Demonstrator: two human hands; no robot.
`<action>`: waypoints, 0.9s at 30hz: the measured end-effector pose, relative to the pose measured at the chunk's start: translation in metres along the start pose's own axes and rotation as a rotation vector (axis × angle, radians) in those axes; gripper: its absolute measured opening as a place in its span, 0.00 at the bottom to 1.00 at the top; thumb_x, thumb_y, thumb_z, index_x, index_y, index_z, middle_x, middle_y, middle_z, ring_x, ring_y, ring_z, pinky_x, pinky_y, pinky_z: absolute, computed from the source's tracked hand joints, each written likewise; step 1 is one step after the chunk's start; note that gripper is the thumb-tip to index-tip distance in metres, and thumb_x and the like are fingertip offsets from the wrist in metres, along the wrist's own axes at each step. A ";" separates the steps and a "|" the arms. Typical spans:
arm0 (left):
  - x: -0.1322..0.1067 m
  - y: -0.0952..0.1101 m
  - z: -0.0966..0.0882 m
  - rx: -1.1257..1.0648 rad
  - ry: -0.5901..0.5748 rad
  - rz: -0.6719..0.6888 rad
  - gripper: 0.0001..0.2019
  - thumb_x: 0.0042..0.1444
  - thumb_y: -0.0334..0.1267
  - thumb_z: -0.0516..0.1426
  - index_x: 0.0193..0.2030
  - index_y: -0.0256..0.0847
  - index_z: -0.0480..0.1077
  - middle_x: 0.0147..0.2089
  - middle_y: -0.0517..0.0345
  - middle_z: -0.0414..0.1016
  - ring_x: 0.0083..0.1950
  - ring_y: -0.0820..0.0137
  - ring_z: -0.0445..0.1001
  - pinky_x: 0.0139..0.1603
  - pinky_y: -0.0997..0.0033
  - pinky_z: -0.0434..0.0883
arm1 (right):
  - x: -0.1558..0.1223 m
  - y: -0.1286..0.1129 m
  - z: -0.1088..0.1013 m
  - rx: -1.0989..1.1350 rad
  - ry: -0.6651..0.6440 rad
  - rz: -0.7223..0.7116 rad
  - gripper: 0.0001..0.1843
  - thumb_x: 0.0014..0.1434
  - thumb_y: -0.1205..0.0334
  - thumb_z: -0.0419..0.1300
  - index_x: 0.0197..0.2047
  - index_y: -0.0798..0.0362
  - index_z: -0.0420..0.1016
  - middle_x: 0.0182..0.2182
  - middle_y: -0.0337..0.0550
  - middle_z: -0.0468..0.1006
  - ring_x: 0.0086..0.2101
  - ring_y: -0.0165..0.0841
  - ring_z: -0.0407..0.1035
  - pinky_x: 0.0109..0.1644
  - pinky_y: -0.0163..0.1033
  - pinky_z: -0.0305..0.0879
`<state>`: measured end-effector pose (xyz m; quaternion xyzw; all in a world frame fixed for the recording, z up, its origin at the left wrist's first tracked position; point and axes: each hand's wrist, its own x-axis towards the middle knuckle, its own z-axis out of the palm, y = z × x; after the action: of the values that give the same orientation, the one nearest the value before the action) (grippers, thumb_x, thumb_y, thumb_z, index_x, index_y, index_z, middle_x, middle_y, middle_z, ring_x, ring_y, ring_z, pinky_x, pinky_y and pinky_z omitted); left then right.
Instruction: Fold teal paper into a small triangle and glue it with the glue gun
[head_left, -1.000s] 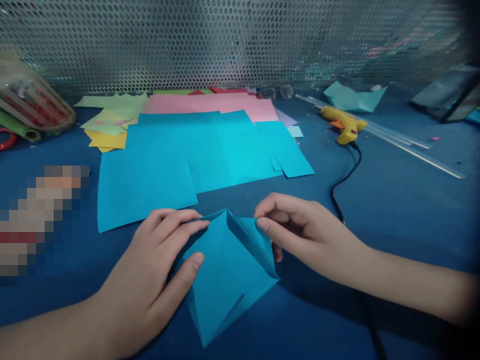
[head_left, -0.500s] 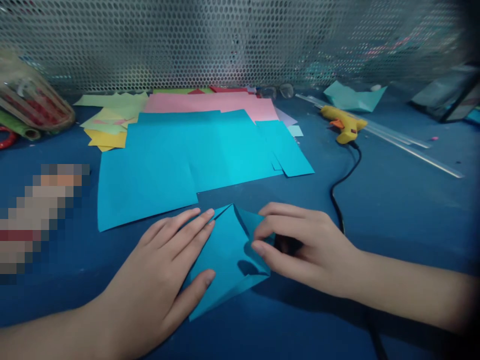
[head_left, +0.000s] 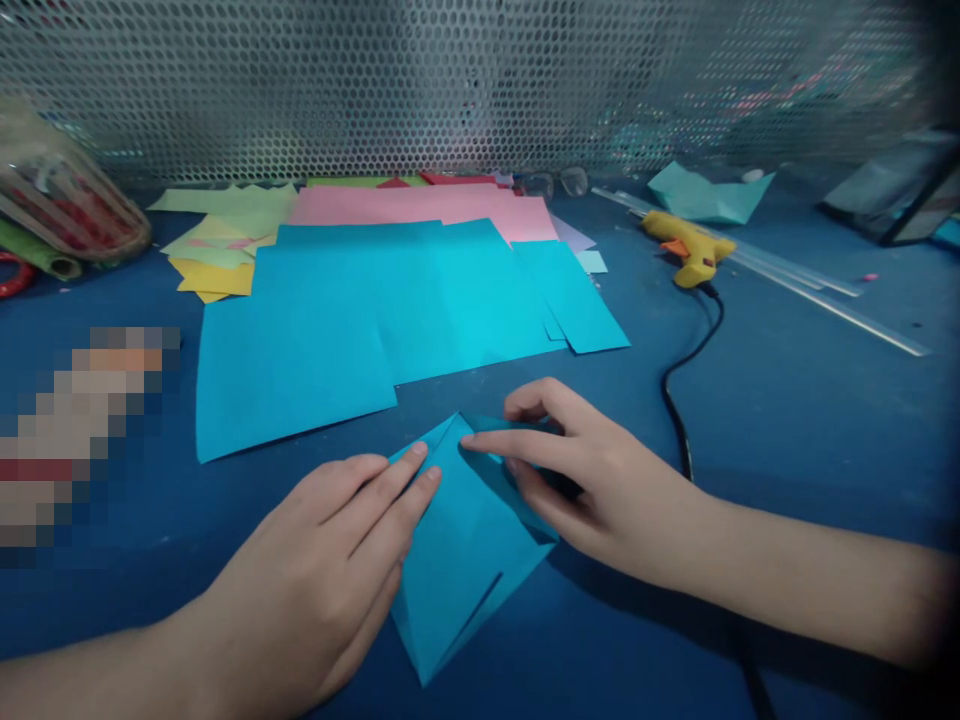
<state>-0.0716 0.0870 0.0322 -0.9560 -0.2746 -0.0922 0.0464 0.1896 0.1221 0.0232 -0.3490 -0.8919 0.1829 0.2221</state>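
A piece of blue folded paper (head_left: 465, 540) lies between my two hands on the table, its corner pointing towards me. My left hand (head_left: 315, 560) rests on the paper's left side, fingers stretched out over the fold; its thumb is mostly hidden along the hand's near side. At the right edge, my right hand (head_left: 592, 470) has its thumb and bent fingers closed on a raised flap. Its index fingertip presses near the top corner. Beyond both hands, larger blue paper sheets (head_left: 337, 310) overlap one another.
A yellow glue gun (head_left: 690, 248) with a black cable (head_left: 667, 385) lies at the right, beside clear glue sticks (head_left: 840, 305). Pink paper (head_left: 420, 203) and yellow scraps (head_left: 217, 278) lie behind. A plastic jar (head_left: 71, 195) stands far left, before a perforated metal panel (head_left: 390, 90).
The folded paper has turned, its near corner now closer to me. My left thumb has tucked in beside the hand. My right index finger has reached left to the top fold.
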 end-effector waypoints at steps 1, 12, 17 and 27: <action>0.000 0.000 0.000 0.012 -0.008 0.012 0.21 0.67 0.25 0.44 0.64 0.27 0.62 0.66 0.45 0.68 0.60 0.60 0.67 0.56 0.60 0.62 | 0.000 0.000 0.001 -0.036 0.001 -0.011 0.20 0.67 0.72 0.47 0.57 0.55 0.73 0.48 0.59 0.67 0.37 0.37 0.68 0.29 0.38 0.68; 0.001 0.000 0.007 -0.031 -0.004 -0.068 0.22 0.68 0.29 0.45 0.67 0.31 0.59 0.70 0.47 0.61 0.66 0.58 0.63 0.60 0.59 0.63 | 0.009 0.000 0.001 -0.263 -0.064 -0.095 0.21 0.67 0.69 0.47 0.59 0.62 0.70 0.52 0.62 0.70 0.42 0.47 0.63 0.39 0.52 0.69; 0.001 0.001 0.006 -0.034 0.001 -0.065 0.22 0.68 0.30 0.45 0.67 0.32 0.60 0.70 0.49 0.61 0.65 0.58 0.65 0.58 0.59 0.64 | 0.009 0.000 0.002 -0.227 -0.049 -0.084 0.20 0.67 0.68 0.47 0.58 0.63 0.69 0.50 0.61 0.71 0.44 0.47 0.63 0.41 0.52 0.68; 0.005 0.002 0.004 -0.005 -0.001 -0.044 0.21 0.68 0.32 0.45 0.64 0.34 0.65 0.68 0.48 0.65 0.63 0.57 0.69 0.56 0.60 0.65 | 0.009 0.001 0.003 -0.213 -0.021 -0.059 0.20 0.68 0.66 0.47 0.59 0.61 0.68 0.50 0.60 0.72 0.45 0.46 0.66 0.44 0.52 0.69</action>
<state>-0.0659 0.0878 0.0291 -0.9498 -0.2956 -0.0933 0.0419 0.1829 0.1284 0.0227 -0.3421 -0.9185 0.0841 0.1798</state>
